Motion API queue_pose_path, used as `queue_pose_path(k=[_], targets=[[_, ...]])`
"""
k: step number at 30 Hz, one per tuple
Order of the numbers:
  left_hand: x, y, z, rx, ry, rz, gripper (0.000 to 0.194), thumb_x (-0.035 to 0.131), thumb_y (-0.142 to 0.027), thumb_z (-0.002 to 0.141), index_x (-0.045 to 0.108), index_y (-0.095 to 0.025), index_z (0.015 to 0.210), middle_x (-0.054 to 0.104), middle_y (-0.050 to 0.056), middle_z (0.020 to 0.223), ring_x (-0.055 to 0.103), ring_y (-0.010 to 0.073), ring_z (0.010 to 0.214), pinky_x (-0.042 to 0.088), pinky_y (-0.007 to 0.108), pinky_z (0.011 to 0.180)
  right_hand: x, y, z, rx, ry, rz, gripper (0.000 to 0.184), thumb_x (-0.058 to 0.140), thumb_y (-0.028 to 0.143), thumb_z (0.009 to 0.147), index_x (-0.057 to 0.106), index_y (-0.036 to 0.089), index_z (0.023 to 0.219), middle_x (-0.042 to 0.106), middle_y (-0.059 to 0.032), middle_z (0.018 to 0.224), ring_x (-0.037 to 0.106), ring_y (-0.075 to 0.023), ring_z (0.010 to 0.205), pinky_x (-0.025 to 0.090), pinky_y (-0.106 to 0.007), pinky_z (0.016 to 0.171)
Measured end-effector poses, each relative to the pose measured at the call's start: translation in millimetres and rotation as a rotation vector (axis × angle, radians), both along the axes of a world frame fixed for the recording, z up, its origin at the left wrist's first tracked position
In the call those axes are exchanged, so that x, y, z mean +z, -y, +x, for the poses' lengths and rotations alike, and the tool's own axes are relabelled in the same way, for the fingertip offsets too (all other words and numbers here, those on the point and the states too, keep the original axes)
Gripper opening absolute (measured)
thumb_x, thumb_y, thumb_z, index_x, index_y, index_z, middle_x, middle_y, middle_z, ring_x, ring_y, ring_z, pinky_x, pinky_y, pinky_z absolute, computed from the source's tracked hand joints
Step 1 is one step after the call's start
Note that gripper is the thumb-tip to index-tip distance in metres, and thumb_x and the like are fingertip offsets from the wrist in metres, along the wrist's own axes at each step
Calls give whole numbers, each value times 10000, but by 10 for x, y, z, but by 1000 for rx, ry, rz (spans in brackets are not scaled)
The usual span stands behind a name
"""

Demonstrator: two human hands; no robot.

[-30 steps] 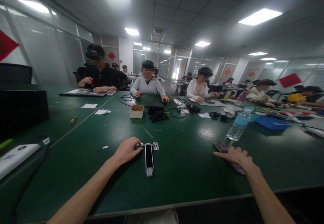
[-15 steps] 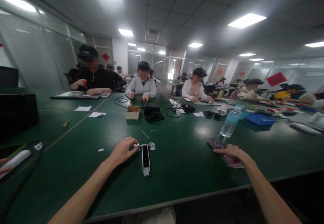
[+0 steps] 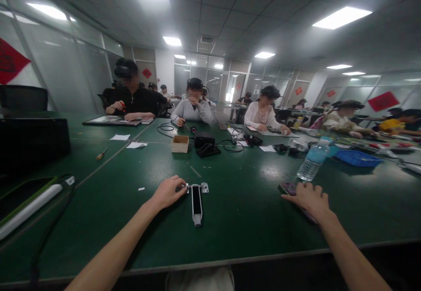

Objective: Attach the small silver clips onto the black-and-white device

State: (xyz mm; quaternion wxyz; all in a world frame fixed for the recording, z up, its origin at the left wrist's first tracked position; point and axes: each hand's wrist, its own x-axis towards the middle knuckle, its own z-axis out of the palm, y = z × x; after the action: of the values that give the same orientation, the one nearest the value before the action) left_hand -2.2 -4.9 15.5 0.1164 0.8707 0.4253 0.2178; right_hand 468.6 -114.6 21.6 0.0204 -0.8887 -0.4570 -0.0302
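A narrow black and silver device (image 3: 196, 200) with a metal bracket at its far end lies on the green table (image 3: 243, 221) in front of me. My left hand (image 3: 169, 192) rests at the bracket's left end, fingers curled onto it. My right hand (image 3: 308, 198) lies flat, fingers spread, on a phone (image 3: 288, 188) at the right. A clear water bottle (image 3: 312, 161) stands just beyond that hand.
A small cardboard box (image 3: 180, 144), a black device (image 3: 204, 144) with cables and paper slips sit mid-table. A blue tray (image 3: 357, 158) is at the right, a screwdriver (image 3: 101, 153) and a white bar (image 3: 29, 206) at the left. Several people work along the far side.
My right hand slid further over the phone. The view swung slightly left and back. My left hand stays at the bracket.
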Motion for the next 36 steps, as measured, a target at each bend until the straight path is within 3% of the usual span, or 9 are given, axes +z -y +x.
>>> queue_pose_path(k=[3,9,12,15,20,25,30,36], targets=[[-29,-18,-9,-15,-7,-5,255,524,-380,847,682,-198,931,647,57,891,616,201,787,471,311,716,11,-131,-586,215,41,73,617,560,555,769,537,130,1216,516,-214,1235,444,-419,1170,377,-530,906],[10,4,-11,21,-6,-18,240,543,-370,839,670,-193,940,647,54,893,612,201,799,462,313,711,62,-342,-1855,697,-172,290,481,620,438,782,568,201,1197,562,-145,1216,478,-352,1130,409,-503,900],[18,6,-11,12,-20,-27,234,554,-367,834,677,-200,944,649,46,883,612,194,786,455,297,699,108,-356,-2325,818,-253,298,342,619,392,799,612,206,1086,616,-123,1116,534,-304,1033,437,-441,854],[13,0,-6,-15,2,0,204,559,-348,833,677,-197,905,648,36,848,603,180,761,442,280,689,132,-336,-2642,845,-334,234,256,552,422,845,605,204,967,650,-97,970,587,-252,901,458,-360,746],[17,1,16,-28,77,90,161,544,-296,834,656,-180,838,632,22,785,574,157,710,409,256,650,136,-325,-2920,727,-354,76,387,524,527,832,524,184,1013,649,-127,1008,635,-279,881,465,-373,718],[-11,-35,-8,16,107,124,161,512,-247,845,652,-169,863,629,33,786,569,158,687,400,258,633,158,-390,-3044,678,-344,33,360,530,412,817,477,158,1068,626,-161,1080,624,-323,962,465,-390,753],[-49,-94,-75,73,118,156,160,500,-234,852,647,-170,864,636,38,800,573,164,696,406,268,647,169,-445,-3056,677,-359,32,326,547,310,776,475,151,1052,629,-162,1060,633,-282,920,450,-330,722],[-44,-102,-107,99,103,147,168,486,-226,855,643,-166,862,641,48,820,580,175,724,419,281,663,125,-426,-2902,684,-427,129,288,583,304,748,492,187,994,641,-93,998,629,-222,853,417,-272,661]])
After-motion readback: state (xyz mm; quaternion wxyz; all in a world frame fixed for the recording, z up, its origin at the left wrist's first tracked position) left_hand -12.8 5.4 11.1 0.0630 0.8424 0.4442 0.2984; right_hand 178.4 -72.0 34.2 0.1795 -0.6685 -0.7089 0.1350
